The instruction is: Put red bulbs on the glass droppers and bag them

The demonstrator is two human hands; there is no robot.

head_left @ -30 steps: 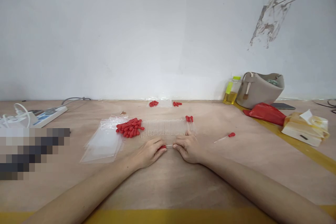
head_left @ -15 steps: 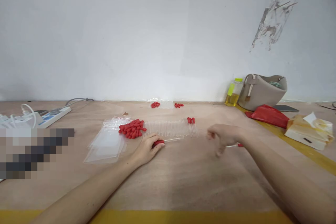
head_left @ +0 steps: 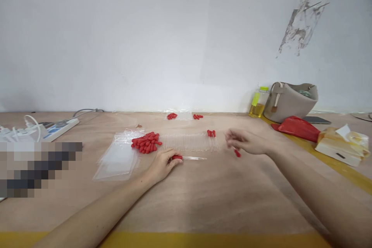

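Note:
My left hand [head_left: 162, 166] rests on the table, fingers pinched round a glass dropper [head_left: 192, 158]. Its red rubber bulb [head_left: 177, 157] shows between thumb and fingers, and the clear tube points right. At its left lies a pile of red rubber bulbs [head_left: 145, 142]. Beyond it stretches a row of clear glass tubes [head_left: 184, 142]; several at the right end carry red bulbs [head_left: 211, 133]. My right hand [head_left: 245, 141], somewhat blurred, is just right of that row. Closed fingers hold a second dropper, whose red bulb [head_left: 237, 153] sticks out below them; its tube is mostly hidden.
Clear zip bags [head_left: 117, 159] lie left of the bulb pile. Small bags of red bulbs [head_left: 172, 116] sit by the wall. A power strip [head_left: 62, 128] is at left; a bottle [head_left: 258, 102], grey bag [head_left: 290, 102], red pouch [head_left: 299, 128] and tissue pack [head_left: 341, 145] stand right.
My right hand has lifted and turned, moving slightly away from me. The red bulb under it has shifted left towards the tube row. My left hand has hardly moved.

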